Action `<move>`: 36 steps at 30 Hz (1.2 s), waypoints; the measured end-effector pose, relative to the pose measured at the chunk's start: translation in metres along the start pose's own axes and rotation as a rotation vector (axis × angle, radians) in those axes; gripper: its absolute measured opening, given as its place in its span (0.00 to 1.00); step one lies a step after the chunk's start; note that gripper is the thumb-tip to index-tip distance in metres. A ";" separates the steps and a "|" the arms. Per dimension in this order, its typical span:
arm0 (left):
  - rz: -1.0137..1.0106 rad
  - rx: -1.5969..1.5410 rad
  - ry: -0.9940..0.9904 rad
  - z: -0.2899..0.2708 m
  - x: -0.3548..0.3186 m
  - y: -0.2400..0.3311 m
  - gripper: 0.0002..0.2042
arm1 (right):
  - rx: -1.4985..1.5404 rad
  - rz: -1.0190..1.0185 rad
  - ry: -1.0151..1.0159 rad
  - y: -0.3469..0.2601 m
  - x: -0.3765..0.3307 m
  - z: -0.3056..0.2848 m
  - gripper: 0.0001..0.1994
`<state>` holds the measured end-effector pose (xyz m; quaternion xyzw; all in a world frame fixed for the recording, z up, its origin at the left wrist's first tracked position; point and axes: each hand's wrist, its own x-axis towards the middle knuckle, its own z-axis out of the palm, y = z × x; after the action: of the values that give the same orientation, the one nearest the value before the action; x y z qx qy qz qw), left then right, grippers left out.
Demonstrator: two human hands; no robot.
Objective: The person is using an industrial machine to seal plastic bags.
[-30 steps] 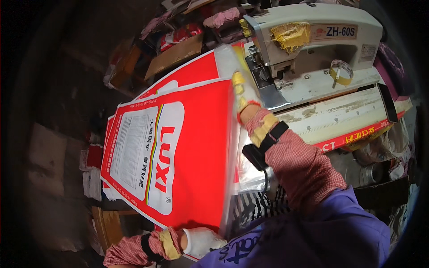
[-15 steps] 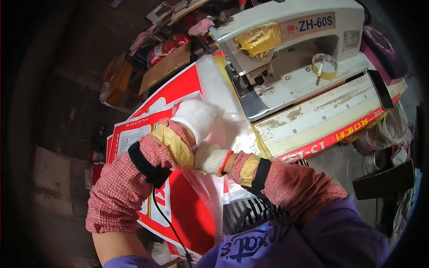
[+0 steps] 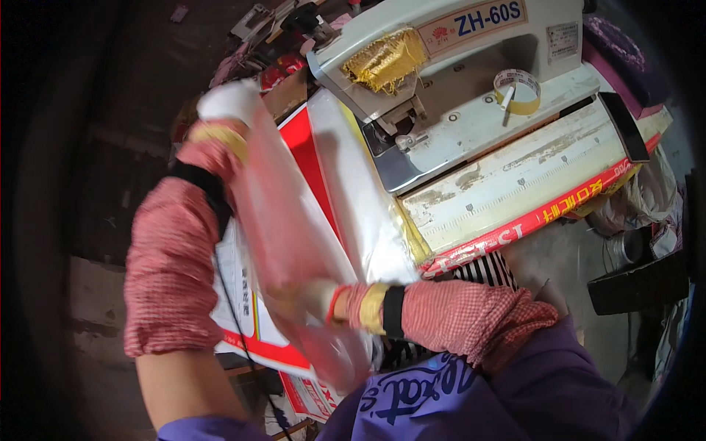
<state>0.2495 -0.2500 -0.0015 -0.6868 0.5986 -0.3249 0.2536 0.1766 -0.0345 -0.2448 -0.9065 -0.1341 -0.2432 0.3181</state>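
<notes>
Left hand (image 3: 224, 103) raised, gloved, gripping clear film (image 3: 283, 220) at its top; right hand (image 3: 323, 298) inside the film, grip unclear. Below, red sack (image 3: 312, 158) on surface (image 3: 515, 176) beside sewing machine (image 3: 441, 66). Dim clutter behind; tape roll (image 3: 516, 90) on machine bed.

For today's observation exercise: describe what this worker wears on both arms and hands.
Both forearms wear red-and-white checked sleeve covers over purple sleeves. The left hand has a white glove with a yellowish cuff, then a black strap; a thin black cable hangs below it. The right hand, blurred behind translucent plastic, shows a red-edged glove cuff, a yellow band and a black strap.
</notes>
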 end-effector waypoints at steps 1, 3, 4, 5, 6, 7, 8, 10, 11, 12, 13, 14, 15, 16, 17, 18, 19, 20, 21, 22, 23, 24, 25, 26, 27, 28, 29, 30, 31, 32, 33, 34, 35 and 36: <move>-0.053 0.036 -0.080 -0.021 0.006 -0.021 0.12 | 0.010 -0.011 -0.007 -0.024 -0.008 0.007 0.27; -0.093 0.126 0.022 -0.054 0.010 -0.055 0.12 | 0.647 0.035 0.115 -0.073 -0.046 -0.021 0.17; -0.158 0.135 0.000 -0.075 0.003 -0.046 0.12 | 0.650 0.039 0.124 -0.075 -0.046 -0.026 0.17; -0.180 0.168 -0.010 -0.079 -0.013 -0.065 0.13 | 0.730 0.151 0.148 -0.063 -0.105 -0.046 0.18; -0.138 0.164 0.004 -0.075 0.004 -0.055 0.13 | 0.803 0.326 0.223 -0.036 -0.169 -0.083 0.18; -0.094 0.137 0.023 -0.070 0.019 -0.041 0.13 | 0.876 0.503 0.303 -0.018 -0.173 -0.091 0.18; -0.131 0.165 0.000 -0.094 -0.002 -0.049 0.13 | 0.960 0.595 0.339 -0.019 -0.190 -0.106 0.18; -0.174 0.159 -0.017 -0.105 -0.032 -0.055 0.13 | 1.096 0.856 0.405 -0.026 -0.138 -0.125 0.19; -0.199 0.149 -0.075 -0.102 -0.039 -0.055 0.13 | 1.160 1.004 0.440 -0.025 -0.144 -0.131 0.19; -0.220 0.143 -0.124 -0.103 -0.042 -0.054 0.13 | 1.220 1.149 0.485 -0.029 -0.143 -0.137 0.20; -0.225 0.146 -0.095 -0.100 -0.043 -0.052 0.13 | 0.794 0.946 0.726 -0.030 -0.151 -0.141 0.20; -0.226 0.141 -0.091 -0.099 -0.044 -0.050 0.13 | 0.364 0.715 0.918 -0.031 -0.156 -0.145 0.21; -0.226 0.129 -0.087 -0.097 -0.044 -0.045 0.13 | 0.360 0.719 0.921 -0.036 -0.153 -0.156 0.21; -0.221 0.117 -0.084 -0.096 -0.043 -0.041 0.13 | -0.030 0.859 0.937 -0.043 -0.148 -0.172 0.22; -0.213 0.115 -0.084 -0.094 -0.042 -0.037 0.13 | -0.425 0.980 0.924 -0.045 -0.144 -0.181 0.22; -0.196 0.121 -0.091 -0.094 -0.041 -0.036 0.14 | -0.428 0.983 0.928 -0.042 -0.143 -0.183 0.22; -0.180 0.128 -0.099 -0.093 -0.039 -0.035 0.14 | -0.005 0.888 0.866 -0.039 -0.143 -0.183 0.23; -0.178 0.129 -0.097 -0.091 -0.038 -0.033 0.14 | 0.408 0.768 0.779 -0.038 -0.142 -0.183 0.24; -0.181 0.114 -0.081 -0.085 -0.039 -0.039 0.14 | 0.183 0.729 0.694 -0.053 -0.136 -0.189 0.26; -0.180 0.098 -0.067 -0.081 -0.040 -0.040 0.14 | 0.187 0.727 0.687 -0.067 -0.133 -0.190 0.26; -0.185 0.098 -0.076 -0.077 -0.040 -0.043 0.14 | 0.381 0.734 0.712 -0.080 -0.131 -0.189 0.26; -0.161 0.092 -0.061 -0.078 -0.038 -0.040 0.17 | 0.573 0.744 0.740 -0.087 -0.131 -0.188 0.26; -0.137 0.085 -0.047 -0.078 -0.037 -0.037 0.20 | 0.885 0.836 0.706 -0.085 -0.128 -0.184 0.22; -0.136 0.084 -0.052 -0.076 -0.039 -0.034 0.20 | 0.888 0.839 0.704 -0.069 -0.130 -0.175 0.22; -0.136 0.073 -0.042 -0.075 -0.039 -0.029 0.19 | 0.907 0.919 0.517 -0.053 -0.123 -0.175 0.20; -0.135 0.063 -0.032 -0.075 -0.038 -0.026 0.18 | 0.921 0.992 0.328 -0.042 -0.121 -0.176 0.18; -0.129 0.063 -0.033 -0.077 -0.035 -0.024 0.18 | 0.837 1.005 0.226 -0.040 -0.130 -0.176 0.18; -0.103 0.077 -0.048 -0.076 -0.035 -0.030 0.17 | 0.848 1.004 0.216 -0.046 -0.125 -0.185 0.18; -0.078 0.089 -0.060 -0.075 -0.033 -0.036 0.16 | 0.526 0.965 0.138 -0.049 -0.120 -0.193 0.18; -0.198 -0.085 -0.150 -0.071 -0.019 -0.048 0.12 | 0.207 0.909 0.062 -0.050 -0.115 -0.195 0.17; -0.178 -0.056 -0.180 -0.065 -0.005 -0.072 0.12 | 0.204 0.906 0.056 -0.048 -0.108 -0.189 0.17; -0.163 -0.023 -0.214 -0.064 0.004 -0.086 0.12 | 0.139 0.769 0.212 -0.045 -0.097 -0.176 0.16; -0.202 0.212 -0.486 -0.062 0.020 -0.095 0.12 | 0.076 0.630 0.364 -0.046 -0.088 -0.164 0.15; -0.169 0.183 -0.477 -0.048 0.032 -0.071 0.12 | 0.063 0.673 0.362 -0.046 -0.085 -0.157 0.15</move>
<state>0.2626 -0.2689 0.0876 -0.7657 0.4307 -0.2264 0.4206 0.0308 -0.1074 -0.1588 -0.8318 0.2220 -0.2772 0.4266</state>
